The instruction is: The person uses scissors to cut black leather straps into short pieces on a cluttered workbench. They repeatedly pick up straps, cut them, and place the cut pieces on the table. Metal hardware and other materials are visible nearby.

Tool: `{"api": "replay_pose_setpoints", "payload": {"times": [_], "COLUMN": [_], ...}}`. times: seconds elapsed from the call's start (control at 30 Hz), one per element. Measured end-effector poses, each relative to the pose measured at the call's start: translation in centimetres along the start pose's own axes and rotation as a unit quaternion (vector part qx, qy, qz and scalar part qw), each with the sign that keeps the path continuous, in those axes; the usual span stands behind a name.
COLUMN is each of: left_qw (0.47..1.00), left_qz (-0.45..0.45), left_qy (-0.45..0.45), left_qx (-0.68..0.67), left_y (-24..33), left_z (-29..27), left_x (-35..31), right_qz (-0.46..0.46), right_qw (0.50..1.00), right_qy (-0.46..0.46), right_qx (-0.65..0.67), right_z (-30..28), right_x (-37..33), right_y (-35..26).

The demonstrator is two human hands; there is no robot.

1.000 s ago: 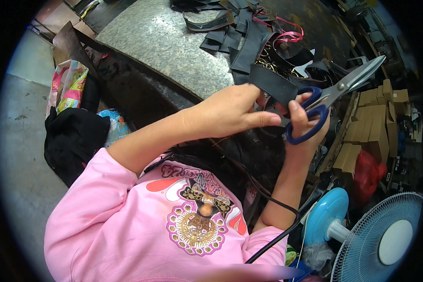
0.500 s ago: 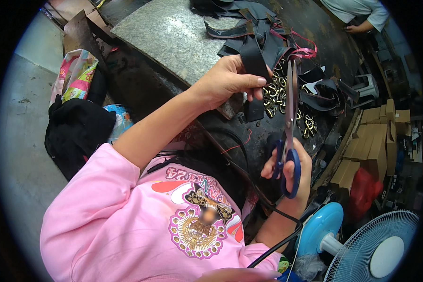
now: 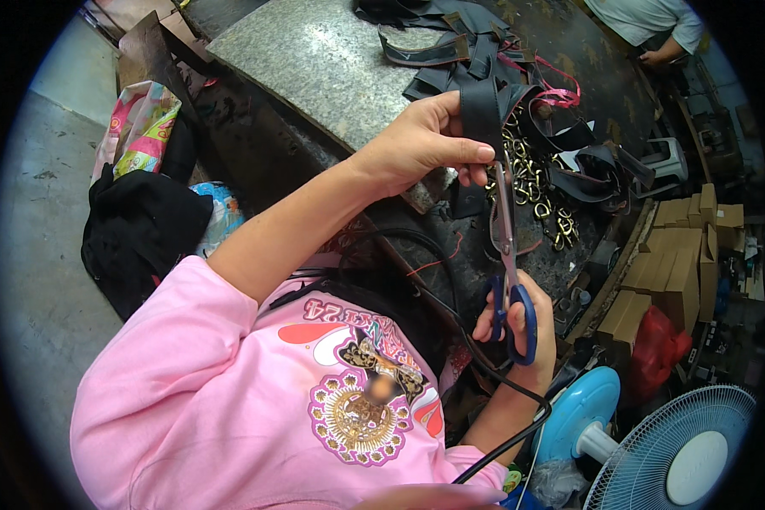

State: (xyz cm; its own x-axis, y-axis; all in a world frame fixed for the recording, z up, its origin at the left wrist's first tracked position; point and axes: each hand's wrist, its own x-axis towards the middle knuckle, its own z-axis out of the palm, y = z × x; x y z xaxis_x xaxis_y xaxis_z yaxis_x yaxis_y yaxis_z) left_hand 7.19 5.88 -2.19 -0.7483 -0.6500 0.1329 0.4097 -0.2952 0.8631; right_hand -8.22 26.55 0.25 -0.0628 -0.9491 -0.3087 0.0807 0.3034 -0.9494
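And here's the left hand [image 3: 433, 144], out over the worktable's near edge, thumb and fingers pinched together on a black strap [image 3: 482, 110] that stands up above the grip! Over on the right and nearer, the right hand [image 3: 542, 319] has its fingers curled through the blue loops of the scissors [image 3: 508, 246], a closed-up grip, blades almost together and pointing away, their tips right by the left fingertips; whether they touch the strap, I can't tell. Just right of the strap there's a scatter of brassy metal clasps [image 3: 561, 225], and beyond them a tangle of pink cord [image 3: 559, 95]! More dark straps [image 3: 438, 53] heap up at the far side, partly across a speckled stone slab [image 3: 302, 64]. Far right, a co-worker's hand [image 3: 654, 58]; nearer, cardboard boxes [image 3: 676, 263], a red bag [image 3: 659, 344] and, nearest of all, a fan [image 3: 697, 463]
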Motion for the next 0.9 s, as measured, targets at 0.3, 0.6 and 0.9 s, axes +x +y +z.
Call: {"api": "replay_pose_setpoints", "payload": {"times": [0.3, 0.6, 0.9], "left_qw": [1.0, 1.0, 1.0], "left_qz": [-0.001, 0.0, 0.001], "left_qy": [-0.021, 0.002, 0.005], "left_qx": [0.001, 0.022, -0.003], "left_y": [0.0, 0.1, 0.1], "left_z": [0.0, 0.3, 0.4], "left_x": [0.2, 0.1, 0.0], "right_qz": [-0.004, -0.023, -0.031], "right_qw": [1.0, 0.998, 0.998], "right_qy": [-0.001, 0.044, 0.051], "right_qx": [0.017, 0.025, 0.02], "right_z": [-0.3, 0.4, 0.7], "right_x": [0.0, -0.3, -0.2], "right_y": [0.5, 1.2, 1.2]}}
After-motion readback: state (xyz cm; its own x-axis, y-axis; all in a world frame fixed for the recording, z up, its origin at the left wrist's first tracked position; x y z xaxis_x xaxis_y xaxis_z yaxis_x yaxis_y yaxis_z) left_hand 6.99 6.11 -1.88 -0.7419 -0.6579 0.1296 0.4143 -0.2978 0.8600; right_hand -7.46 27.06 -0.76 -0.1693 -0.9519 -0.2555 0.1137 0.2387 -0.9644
